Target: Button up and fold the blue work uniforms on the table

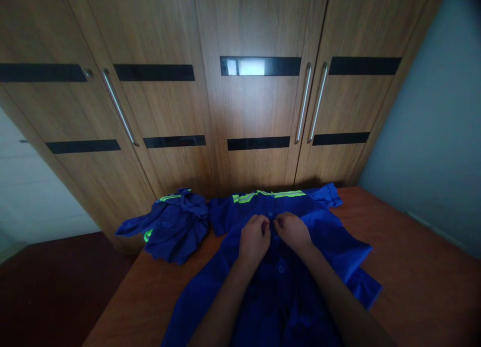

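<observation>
A blue work shirt [323, 232] with a neon green stripe across the shoulders lies spread flat on a reddish-brown table [413, 267], collar pointing away from me. My left hand [253, 237] and my right hand [292, 232] meet over the buttoned front strip near the collar. Both have fingers curled and pinched on the shirt's fabric there. A button shows on the placket just below my hands.
A second blue garment [173, 226] with green trim lies crumpled at the table's far left corner. Wooden wardrobe doors [255, 111] with metal handles stand right behind the table. A grey wall is on the right, dark floor on the left.
</observation>
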Motion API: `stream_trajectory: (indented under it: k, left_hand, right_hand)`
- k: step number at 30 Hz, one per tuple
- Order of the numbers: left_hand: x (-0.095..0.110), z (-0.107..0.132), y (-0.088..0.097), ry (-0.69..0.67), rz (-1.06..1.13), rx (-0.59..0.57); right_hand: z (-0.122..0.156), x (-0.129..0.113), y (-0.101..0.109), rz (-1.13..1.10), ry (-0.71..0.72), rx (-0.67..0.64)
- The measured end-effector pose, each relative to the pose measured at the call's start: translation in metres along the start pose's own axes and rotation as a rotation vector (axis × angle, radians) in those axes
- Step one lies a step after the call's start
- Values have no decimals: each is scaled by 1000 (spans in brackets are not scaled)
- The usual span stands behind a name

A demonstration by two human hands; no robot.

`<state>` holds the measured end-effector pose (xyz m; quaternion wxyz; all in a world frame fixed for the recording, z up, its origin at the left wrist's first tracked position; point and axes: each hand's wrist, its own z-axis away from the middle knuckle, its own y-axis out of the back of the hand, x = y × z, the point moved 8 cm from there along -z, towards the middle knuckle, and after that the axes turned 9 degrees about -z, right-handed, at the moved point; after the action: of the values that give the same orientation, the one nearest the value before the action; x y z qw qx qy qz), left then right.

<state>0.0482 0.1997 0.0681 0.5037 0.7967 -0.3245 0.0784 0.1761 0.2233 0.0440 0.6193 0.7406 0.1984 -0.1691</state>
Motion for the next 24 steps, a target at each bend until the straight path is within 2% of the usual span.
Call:
stream_trajectory:
  k: [2,4,7,9,12,16,20,24]
  left_hand:
    - [8,-15,-2,-66,-44,-21]
    - [11,-28,-16,-116,-142,-143]
    - [2,-37,-39,-129,-284,-314]
    - [-10,-36,-47,-102,-334,-351]
    - [-27,-28,-51,-60,-400,-369]
    - [-40,-18,-47,8,-456,-355]
    - [-44,-14,-40,55,-470,-327]
    - [-43,-11,-30,105,-479,-268]
  right_hand:
    - [-13,-2,-9,-89,35,-55]
    - [-22,4,-20,-120,7,-102]
    - [-27,16,-34,-126,-55,-108]
    - [-26,24,-41,-132,-94,-95]
    - [-25,31,-48,-149,-135,-68]
    - [-26,41,-47,-205,-184,-19]
    - [-28,52,-41,-311,-212,41]
    - [-29,53,-34,-418,-174,77]
